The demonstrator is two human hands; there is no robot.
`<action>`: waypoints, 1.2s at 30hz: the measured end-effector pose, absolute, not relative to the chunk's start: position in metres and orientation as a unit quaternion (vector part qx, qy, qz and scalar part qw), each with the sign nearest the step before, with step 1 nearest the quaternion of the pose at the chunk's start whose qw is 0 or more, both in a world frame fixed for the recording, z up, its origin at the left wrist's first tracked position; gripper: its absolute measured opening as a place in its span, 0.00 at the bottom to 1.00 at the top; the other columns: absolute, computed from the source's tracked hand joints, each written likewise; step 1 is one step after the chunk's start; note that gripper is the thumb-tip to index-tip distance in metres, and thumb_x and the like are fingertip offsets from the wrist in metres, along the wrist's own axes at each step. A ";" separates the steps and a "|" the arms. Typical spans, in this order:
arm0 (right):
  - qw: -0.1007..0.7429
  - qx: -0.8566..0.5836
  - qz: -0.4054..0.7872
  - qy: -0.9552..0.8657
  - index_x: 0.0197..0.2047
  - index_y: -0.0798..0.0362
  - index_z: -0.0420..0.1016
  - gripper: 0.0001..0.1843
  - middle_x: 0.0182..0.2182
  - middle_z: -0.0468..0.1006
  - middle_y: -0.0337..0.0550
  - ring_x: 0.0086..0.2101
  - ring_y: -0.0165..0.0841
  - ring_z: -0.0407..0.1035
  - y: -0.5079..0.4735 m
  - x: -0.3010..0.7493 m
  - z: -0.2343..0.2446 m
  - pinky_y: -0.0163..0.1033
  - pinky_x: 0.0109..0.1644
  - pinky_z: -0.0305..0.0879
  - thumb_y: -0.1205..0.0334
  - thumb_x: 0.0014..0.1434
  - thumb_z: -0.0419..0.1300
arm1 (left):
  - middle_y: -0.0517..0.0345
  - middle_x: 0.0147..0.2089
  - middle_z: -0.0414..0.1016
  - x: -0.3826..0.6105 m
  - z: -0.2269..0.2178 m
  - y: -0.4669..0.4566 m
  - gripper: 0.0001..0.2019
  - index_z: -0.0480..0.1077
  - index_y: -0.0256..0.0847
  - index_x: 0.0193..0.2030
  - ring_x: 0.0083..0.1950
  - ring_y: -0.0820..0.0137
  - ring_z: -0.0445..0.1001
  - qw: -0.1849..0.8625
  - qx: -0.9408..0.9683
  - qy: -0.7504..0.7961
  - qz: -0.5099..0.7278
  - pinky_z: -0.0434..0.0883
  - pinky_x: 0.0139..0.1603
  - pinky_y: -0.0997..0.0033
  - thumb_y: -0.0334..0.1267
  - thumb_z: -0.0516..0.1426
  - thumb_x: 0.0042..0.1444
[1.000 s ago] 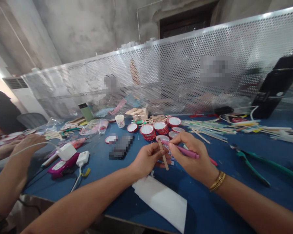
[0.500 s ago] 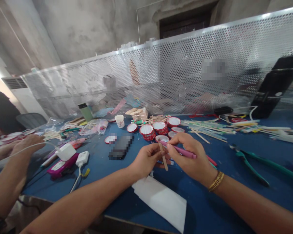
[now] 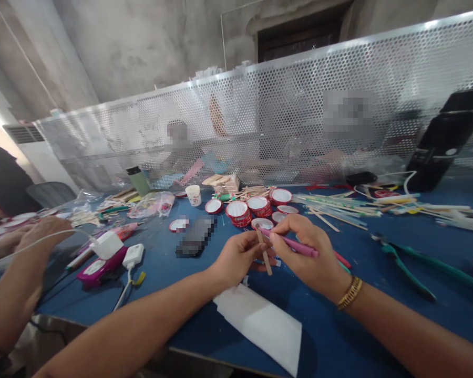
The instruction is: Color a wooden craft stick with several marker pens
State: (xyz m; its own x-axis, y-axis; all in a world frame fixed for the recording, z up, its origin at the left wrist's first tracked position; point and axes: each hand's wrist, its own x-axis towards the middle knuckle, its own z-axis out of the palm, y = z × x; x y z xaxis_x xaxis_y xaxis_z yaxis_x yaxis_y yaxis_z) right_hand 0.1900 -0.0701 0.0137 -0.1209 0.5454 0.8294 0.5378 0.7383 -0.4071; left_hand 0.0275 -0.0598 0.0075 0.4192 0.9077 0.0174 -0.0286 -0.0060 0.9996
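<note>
My left hand (image 3: 236,257) pinches a flat wooden stick (image 3: 265,254) that points down toward the blue table (image 3: 327,325). My right hand (image 3: 307,252), with a gold bracelet at the wrist, is closed round a pink pen-like tool (image 3: 294,244). The tool's tip meets the upper end of the stick. Both hands hover just above the table, in front of a cluster of red-rimmed white lids (image 3: 256,206).
A white paper sheet (image 3: 262,323) lies near the front edge. Green-handled pliers (image 3: 412,265) rest to the right. Sticks and straws (image 3: 339,207) spread behind. A phone (image 3: 195,237), chargers (image 3: 120,252) and another person's hands (image 3: 39,233) are on the left. A perforated metal screen (image 3: 260,115) backs the table.
My hands have barely shifted; the pen tip stays against the stick. The other person's hand on the left moved slightly.
</note>
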 end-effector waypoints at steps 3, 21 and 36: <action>0.557 -0.368 0.005 -0.745 0.28 0.50 0.67 0.07 0.25 0.73 0.37 0.29 0.32 0.67 -0.068 0.192 0.011 0.41 0.40 0.62 0.66 0.58 0.58 | 0.56 0.34 0.76 0.027 0.006 -0.059 0.20 0.71 0.37 0.36 0.33 0.67 0.77 0.602 0.590 0.371 0.391 0.75 0.34 0.69 0.52 0.66 0.47; 0.556 -0.359 0.008 -0.749 0.29 0.49 0.66 0.07 0.26 0.74 0.37 0.29 0.33 0.68 -0.070 0.190 0.014 0.42 0.40 0.63 0.66 0.59 0.57 | 0.56 0.34 0.76 0.026 0.005 -0.058 0.20 0.71 0.37 0.36 0.33 0.68 0.77 0.596 0.600 0.365 0.388 0.74 0.33 0.70 0.52 0.65 0.48; 0.557 -0.369 0.013 -0.743 0.28 0.50 0.66 0.07 0.25 0.72 0.37 0.29 0.32 0.66 -0.069 0.193 0.012 0.41 0.39 0.61 0.66 0.58 0.57 | 0.57 0.33 0.75 0.027 0.005 -0.057 0.20 0.69 0.38 0.36 0.34 0.66 0.77 0.602 0.591 0.367 0.392 0.75 0.35 0.67 0.52 0.66 0.47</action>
